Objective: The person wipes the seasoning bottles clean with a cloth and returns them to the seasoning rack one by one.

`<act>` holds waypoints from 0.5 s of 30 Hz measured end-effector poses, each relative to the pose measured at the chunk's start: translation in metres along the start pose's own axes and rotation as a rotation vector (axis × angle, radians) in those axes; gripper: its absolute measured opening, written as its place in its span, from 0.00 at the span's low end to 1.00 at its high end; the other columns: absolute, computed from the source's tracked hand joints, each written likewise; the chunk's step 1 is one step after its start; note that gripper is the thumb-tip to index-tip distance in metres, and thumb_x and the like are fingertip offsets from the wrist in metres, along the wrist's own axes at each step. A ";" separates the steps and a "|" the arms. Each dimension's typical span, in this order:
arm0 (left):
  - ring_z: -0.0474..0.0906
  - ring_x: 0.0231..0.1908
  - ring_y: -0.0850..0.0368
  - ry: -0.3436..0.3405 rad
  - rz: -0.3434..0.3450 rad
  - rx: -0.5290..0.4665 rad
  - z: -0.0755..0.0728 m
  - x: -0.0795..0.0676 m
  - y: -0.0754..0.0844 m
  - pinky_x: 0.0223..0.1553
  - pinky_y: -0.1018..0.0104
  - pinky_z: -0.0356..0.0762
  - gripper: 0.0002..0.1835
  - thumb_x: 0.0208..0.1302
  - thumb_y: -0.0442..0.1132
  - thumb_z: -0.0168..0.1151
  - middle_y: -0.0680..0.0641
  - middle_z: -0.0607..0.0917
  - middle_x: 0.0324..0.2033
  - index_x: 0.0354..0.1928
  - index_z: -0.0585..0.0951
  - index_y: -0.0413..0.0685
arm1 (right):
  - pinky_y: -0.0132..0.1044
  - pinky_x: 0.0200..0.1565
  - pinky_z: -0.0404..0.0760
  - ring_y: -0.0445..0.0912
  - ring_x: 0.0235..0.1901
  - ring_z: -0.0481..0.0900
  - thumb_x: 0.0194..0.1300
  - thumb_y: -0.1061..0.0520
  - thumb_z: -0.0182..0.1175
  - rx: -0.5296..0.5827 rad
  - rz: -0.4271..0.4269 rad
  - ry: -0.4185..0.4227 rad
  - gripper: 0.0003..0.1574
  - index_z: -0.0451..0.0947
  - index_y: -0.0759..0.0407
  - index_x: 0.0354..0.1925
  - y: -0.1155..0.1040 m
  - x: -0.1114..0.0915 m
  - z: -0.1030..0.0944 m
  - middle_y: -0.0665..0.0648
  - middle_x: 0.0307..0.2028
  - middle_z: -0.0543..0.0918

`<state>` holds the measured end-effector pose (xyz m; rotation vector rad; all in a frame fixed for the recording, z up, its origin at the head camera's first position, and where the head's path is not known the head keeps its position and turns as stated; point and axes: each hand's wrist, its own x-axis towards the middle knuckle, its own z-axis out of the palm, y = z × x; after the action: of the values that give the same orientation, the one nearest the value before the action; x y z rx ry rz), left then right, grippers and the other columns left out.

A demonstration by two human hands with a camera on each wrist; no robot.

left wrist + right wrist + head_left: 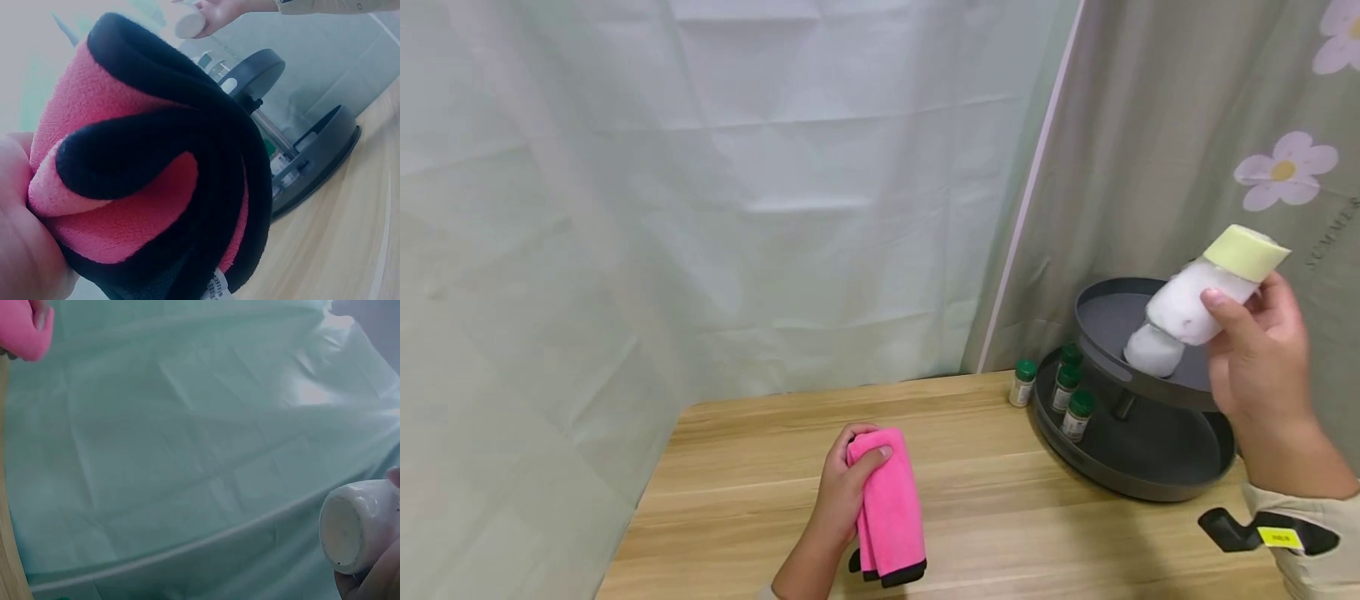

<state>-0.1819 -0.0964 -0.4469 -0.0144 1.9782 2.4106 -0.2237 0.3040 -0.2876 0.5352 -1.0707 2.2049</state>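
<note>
My left hand [848,479] grips a folded pink towel [891,508] with black edging, low over the wooden table. In the left wrist view the towel's folds [119,237] fill much of the picture. My right hand [1262,358] holds a white jar [1198,302] with a pale yellow-green lid, tilted, above the upper tier of a dark grey two-tier stand [1120,471]. The jar's round base [342,532] shows in the right wrist view. Just below the held jar, a whitish container [1153,352] sits on the upper tier, partly covered from view.
Several small green-capped bottles [1078,417] stand on the stand's lower tier. One more green-capped bottle [1022,383] is on the wooden table [760,500], left of the stand. Pale curtains [812,208] hang behind the table and along its left side.
</note>
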 end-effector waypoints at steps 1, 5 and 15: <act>0.81 0.38 0.54 0.001 0.000 0.000 0.000 0.000 0.000 0.39 0.61 0.82 0.20 0.64 0.38 0.65 0.47 0.79 0.43 0.55 0.73 0.44 | 0.36 0.47 0.85 0.53 0.51 0.80 0.65 0.80 0.50 0.017 -0.003 0.019 0.30 0.67 0.70 0.64 -0.002 0.005 -0.005 0.66 0.54 0.76; 0.81 0.38 0.54 0.003 -0.003 0.005 -0.001 0.001 0.000 0.39 0.61 0.81 0.18 0.65 0.39 0.65 0.46 0.79 0.43 0.54 0.73 0.46 | 0.37 0.46 0.84 0.53 0.51 0.80 0.63 0.81 0.51 0.057 -0.011 0.115 0.30 0.66 0.70 0.63 -0.010 0.022 -0.028 0.65 0.54 0.77; 0.82 0.37 0.55 -0.001 0.003 0.008 0.000 0.001 -0.001 0.39 0.62 0.82 0.19 0.64 0.38 0.65 0.47 0.80 0.42 0.54 0.73 0.46 | 0.24 0.45 0.79 0.44 0.56 0.73 0.62 0.79 0.57 -0.215 0.073 0.304 0.33 0.66 0.58 0.60 -0.016 0.042 -0.067 0.56 0.55 0.74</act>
<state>-0.1828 -0.0963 -0.4483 -0.0103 1.9885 2.4047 -0.2488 0.3805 -0.2929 0.0641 -1.1556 2.1123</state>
